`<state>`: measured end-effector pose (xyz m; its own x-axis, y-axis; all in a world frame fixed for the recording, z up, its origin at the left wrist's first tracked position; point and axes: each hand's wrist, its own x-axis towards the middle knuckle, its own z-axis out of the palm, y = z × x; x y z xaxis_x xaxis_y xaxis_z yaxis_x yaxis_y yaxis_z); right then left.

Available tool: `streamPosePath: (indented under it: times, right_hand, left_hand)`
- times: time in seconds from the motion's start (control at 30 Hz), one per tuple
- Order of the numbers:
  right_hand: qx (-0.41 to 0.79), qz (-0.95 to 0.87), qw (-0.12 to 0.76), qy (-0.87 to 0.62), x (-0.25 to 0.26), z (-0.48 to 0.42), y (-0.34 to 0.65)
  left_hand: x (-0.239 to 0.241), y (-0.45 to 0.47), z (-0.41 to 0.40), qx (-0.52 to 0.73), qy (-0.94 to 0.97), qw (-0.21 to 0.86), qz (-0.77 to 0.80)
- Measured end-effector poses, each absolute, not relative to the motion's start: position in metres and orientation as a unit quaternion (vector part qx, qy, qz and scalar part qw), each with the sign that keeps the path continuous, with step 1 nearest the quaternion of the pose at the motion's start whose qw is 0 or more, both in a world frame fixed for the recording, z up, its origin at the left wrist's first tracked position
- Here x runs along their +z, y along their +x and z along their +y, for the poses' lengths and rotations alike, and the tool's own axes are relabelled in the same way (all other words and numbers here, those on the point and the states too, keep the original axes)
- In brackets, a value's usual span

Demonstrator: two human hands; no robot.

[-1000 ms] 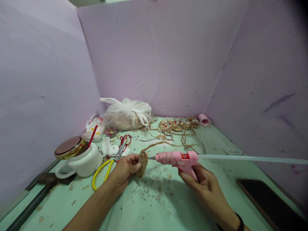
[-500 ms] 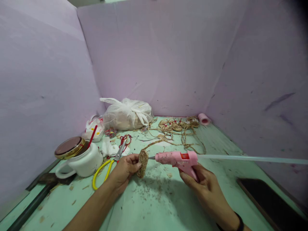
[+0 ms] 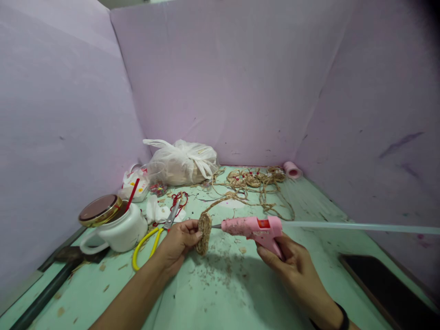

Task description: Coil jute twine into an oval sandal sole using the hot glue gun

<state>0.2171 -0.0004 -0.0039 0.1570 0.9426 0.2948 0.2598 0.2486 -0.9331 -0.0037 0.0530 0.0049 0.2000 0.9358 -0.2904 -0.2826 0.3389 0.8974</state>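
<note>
My left hand (image 3: pixel 182 243) pinches a flat oval coil of jute twine (image 3: pixel 205 234) on edge between thumb and fingers. A tail of twine (image 3: pixel 220 201) runs from the top of the coil back across the table. My right hand (image 3: pixel 292 261) is wrapped round the handle of a pink hot glue gun (image 3: pixel 252 228), whose nozzle points left and reaches the coil's right side. I cannot tell whether the tip touches it. A long translucent glue stick (image 3: pixel 350 226) sticks out of the gun's rear. Yellow-handled scissors (image 3: pixel 147 247) lie beside my left hand.
On the left are a white mug (image 3: pixel 125 233) with a lid tilted on it and a hammer (image 3: pixel 51 286). Behind are a tied plastic bag (image 3: pixel 187 162), twine pieces with beads (image 3: pixel 250 178) and a pink roll (image 3: pixel 292 170). A phone (image 3: pixel 385 288) lies at right; lilac walls enclose the table.
</note>
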Motion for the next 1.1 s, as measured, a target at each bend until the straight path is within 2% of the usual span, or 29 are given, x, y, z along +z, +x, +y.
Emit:
streamPosePath:
  times: [0.4, 0.67, 0.87, 1.0, 1.1]
  right_hand:
    - [0.352, -0.568, 0.531, -0.521, -0.002, -0.001, 0.217]
    - [0.439, -0.572, 0.420, -0.551, 0.007, 0.009, 0.232]
    - [0.314, -0.577, 0.332, -0.677, -0.015, 0.030, 0.258]
    - [0.198, -0.580, 0.319, -0.723, -0.019, 0.036, 0.270]
    - [0.100, -0.572, 0.317, -0.750, -0.004, 0.029, 0.267]
  left_hand:
    - [0.004, -0.004, 0.054, 0.449, 0.346, 0.690, 0.450]
    - [0.000, -0.009, 0.059, 0.485, 0.333, 0.672, 0.450]
    - [0.007, -0.010, 0.057, 0.495, 0.339, 0.660, 0.452]
    - [0.015, -0.008, 0.051, 0.482, 0.349, 0.662, 0.455]
    - [0.020, -0.006, 0.043, 0.453, 0.380, 0.665, 0.456]
